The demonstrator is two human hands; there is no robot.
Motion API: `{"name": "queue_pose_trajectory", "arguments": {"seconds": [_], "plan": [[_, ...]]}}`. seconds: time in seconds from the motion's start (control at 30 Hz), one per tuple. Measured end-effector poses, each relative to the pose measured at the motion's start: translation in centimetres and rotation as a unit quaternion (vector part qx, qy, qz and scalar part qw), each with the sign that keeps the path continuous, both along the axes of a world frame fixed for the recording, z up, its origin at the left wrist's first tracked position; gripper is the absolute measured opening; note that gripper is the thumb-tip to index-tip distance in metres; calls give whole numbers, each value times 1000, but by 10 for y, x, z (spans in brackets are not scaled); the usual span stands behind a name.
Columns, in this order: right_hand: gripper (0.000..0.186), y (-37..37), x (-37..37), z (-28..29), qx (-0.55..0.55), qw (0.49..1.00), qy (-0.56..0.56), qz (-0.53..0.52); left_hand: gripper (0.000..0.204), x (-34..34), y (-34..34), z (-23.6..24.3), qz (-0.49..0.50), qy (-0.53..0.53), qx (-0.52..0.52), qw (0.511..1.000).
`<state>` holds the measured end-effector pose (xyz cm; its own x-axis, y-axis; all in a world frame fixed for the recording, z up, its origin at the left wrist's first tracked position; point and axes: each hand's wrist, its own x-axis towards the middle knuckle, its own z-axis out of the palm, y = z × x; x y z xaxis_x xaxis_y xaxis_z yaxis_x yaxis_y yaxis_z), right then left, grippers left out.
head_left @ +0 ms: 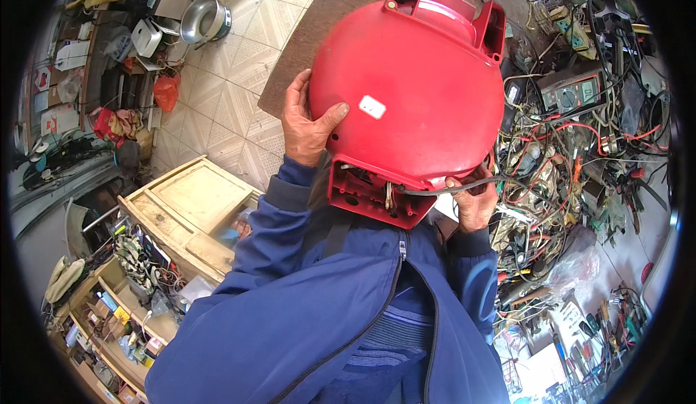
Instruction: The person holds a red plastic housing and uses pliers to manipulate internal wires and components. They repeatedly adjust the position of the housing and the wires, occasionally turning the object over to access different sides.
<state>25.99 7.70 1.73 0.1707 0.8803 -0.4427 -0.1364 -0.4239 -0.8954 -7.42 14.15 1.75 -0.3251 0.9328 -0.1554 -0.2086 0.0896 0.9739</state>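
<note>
Left hand (pixel 308 125) grips the left rim of the red shell (pixel 428 99), thumb on its face, fingers round the side. Right hand (pixel 476 204) is at the shell's lower right rim, fingers curled by the dark cable (pixel 500 178); can't tell if it pinches the cable, the rim or both. Shell sits over the bench (pixel 290 74) near its left corner, near end sticking out toward the jacket (pixel 304 331); what bears that end is hidden. Status: the box (pixel 409 215) at the shell's near end is uncovered, wire ends (pixel 389 197) bare to view inside. Cable comes out of it, past the right hand, toward the right side. So access looks done, closing up not done: no cover on the box, cable loose. Can't tell if the wires are joined or parted. Big face is whole, white label (pixel 373 106) on it; two brackets stand at the far end, nothing seen fixed in them. No tool in either hand. Further out: right side of the bench is packed with a wire heap (pixel 536 208), with a multimeter (pixel 569 98) above it, display too small to judge, so no sign of a reading. Hand tools (pixel 580 357) lie lower right. Left of the bench's left edge: tiled floor (pixel 239 85), metal pot (pixel 203 19), wooden cabinet (pixel 196 197).
</note>
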Motion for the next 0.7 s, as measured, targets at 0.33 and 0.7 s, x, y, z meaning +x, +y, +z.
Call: {"name": "queue_pose_trajectory", "arguments": {"seconds": [0.33, 0.7], "plan": [[90, 4, -3, 4, -5, 1000, -10, -8, 88, -2, 4, 0, -12, -5, -19, 1000], [41, -7, -6, 24, 4, 938, -331, 101, 85, -9, 11, -11, -58, 85, -17, 995]]}}
